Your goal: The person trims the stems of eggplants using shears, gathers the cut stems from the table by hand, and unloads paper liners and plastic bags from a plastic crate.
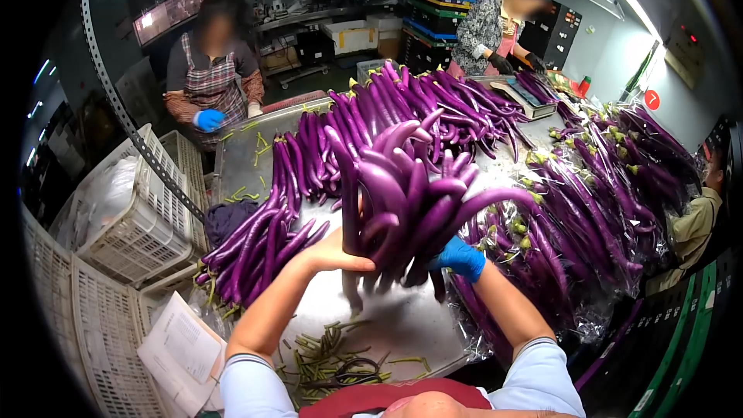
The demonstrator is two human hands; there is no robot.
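A thick bunch of long purple eggplants [402, 201] is held up between my two hands above the metal table [418, 333]. My left hand [340, 253], bare, grips the bunch from the left side, its thumb across the front. On the right side my right hand [462, 258], in a blue glove, is closed around the lower part; some of its fingers are hidden behind the eggplants. Below, near the table's front edge, lie cut green stems [325, 350] and a pair of dark-handled scissors [357, 371].
Loose eggplants [255, 248] lie left, with a larger pile [387, 108] behind. Bagged eggplants [588, 201] cover the right side. White crates [135, 217] and a paper sheet [182, 348] stand left. Two people [217, 70] work across the table; another person [696, 220] is at right.
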